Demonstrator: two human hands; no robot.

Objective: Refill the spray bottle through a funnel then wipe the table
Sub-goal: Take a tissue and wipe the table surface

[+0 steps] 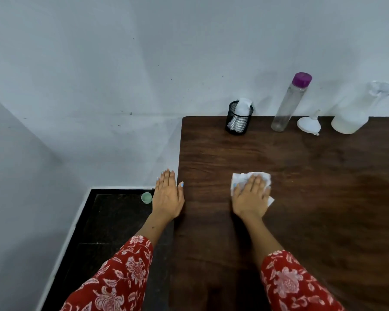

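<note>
Right grip (250, 195), fingers spread flat, presses one white tissue (240, 179) onto the worktop (323, 198); left grip (167, 194) lies flat, open, at its edge. Rear: one spray bottle (355, 115), one funnel (308, 124), one clear bottle (289, 104), one mesh cup (238, 118).

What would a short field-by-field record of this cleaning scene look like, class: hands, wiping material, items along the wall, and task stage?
right hand: right hand pressed flat on a white paper towel on the table
left hand: left hand flat at the table's left edge, holding nothing
back row, left to right: black mesh cup with tissue inside, clear bottle with purple cap, white funnel, spray bottle
funnel: lying on the table, not in either bottle
floor: small green cap
stage: wiping
</note>
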